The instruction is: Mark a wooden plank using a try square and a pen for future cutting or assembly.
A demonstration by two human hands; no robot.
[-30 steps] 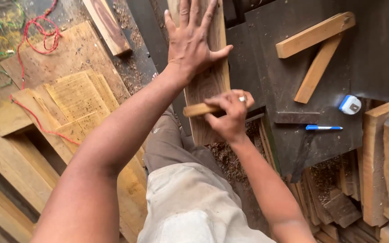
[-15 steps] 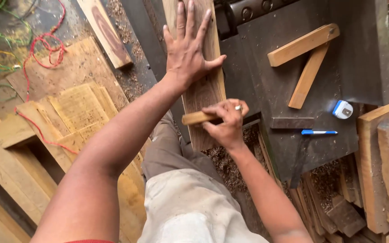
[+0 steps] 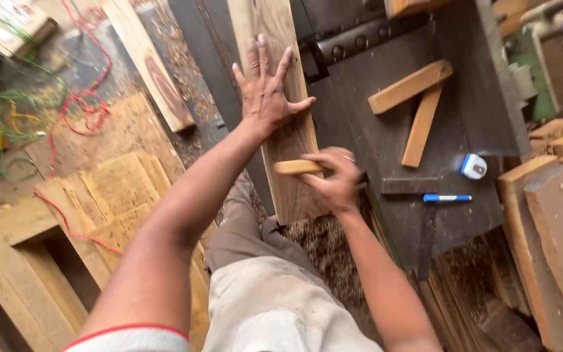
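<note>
On the dark machine desk (image 3: 373, 137): one wooden try square (image 3: 415, 104), one tape measure (image 3: 474, 165), one blue pen (image 3: 447, 197), one plank (image 3: 275, 39).

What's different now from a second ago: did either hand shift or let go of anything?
Little changed. The left hand stays flat on the long plank, fingers spread. The right hand still grips the small wooden block laid across the plank. The apparent downward shift is mostly camera tilt. The wooden square, tape measure and blue pen lie where they were.
</note>
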